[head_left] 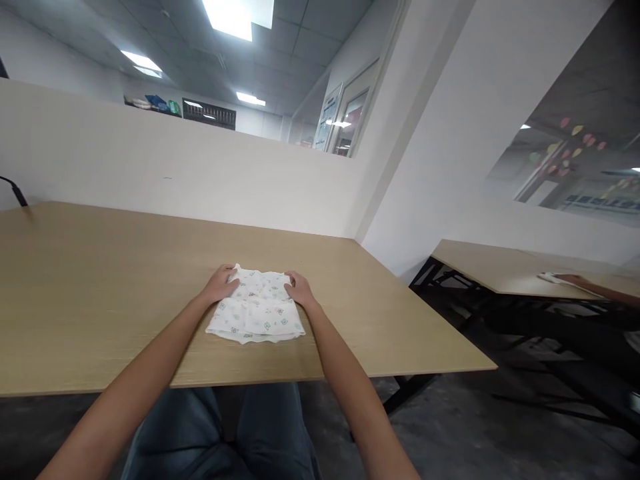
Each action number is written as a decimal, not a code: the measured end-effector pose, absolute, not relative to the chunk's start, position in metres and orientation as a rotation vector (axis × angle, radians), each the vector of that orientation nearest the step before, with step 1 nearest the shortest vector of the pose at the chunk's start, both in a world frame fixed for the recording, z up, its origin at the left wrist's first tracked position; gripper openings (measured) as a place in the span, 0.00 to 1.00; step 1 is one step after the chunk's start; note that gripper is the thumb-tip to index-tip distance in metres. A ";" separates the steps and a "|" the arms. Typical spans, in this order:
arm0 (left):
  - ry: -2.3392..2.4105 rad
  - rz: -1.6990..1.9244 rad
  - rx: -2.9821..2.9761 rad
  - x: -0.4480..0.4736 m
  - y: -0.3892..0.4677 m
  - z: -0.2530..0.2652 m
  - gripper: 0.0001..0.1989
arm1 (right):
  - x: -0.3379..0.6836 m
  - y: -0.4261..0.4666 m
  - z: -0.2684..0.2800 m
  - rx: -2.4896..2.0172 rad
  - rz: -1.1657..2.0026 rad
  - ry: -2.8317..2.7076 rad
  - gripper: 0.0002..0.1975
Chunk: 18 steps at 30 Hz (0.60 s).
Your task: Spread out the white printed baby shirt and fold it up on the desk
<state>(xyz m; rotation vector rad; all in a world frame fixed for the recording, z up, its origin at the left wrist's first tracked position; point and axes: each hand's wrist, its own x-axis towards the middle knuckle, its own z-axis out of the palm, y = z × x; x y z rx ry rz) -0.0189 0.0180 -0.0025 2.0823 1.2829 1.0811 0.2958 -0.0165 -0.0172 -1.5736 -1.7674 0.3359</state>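
A folded white cloth [257, 313] with small green and dark printed motifs lies on the wooden table. Its near edge is slightly wavy, and layers show there. My left hand [221, 283] grips the far left edge, thumb on top and fingers curled round the side. On the opposite edge, my right hand [299, 289] holds the cloth the same way, its thumb pointing inward. Some fingertips of both hands are hidden by the cloth and the hands themselves.
The light wooden table [125, 267] reaches back to a white low wall [190, 173]. A black cable end [19, 195] shows at the far left. To the right, another person's hand [573, 279] rests near a pale cloth on a second table [500, 270].
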 end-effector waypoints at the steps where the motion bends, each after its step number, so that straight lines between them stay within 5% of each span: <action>1: 1.255 1.121 2.032 -0.017 0.018 -0.001 0.24 | 0.294 -0.016 -0.018 -1.514 0.351 -1.764 0.21; 9: 1.064 1.091 1.390 -0.015 0.017 0.001 0.40 | 0.280 -0.015 -0.016 -1.242 0.636 -1.471 0.24; 18: 0.934 1.152 1.260 -0.016 0.012 0.010 0.36 | 0.274 -0.018 -0.013 -1.014 0.999 -1.057 0.29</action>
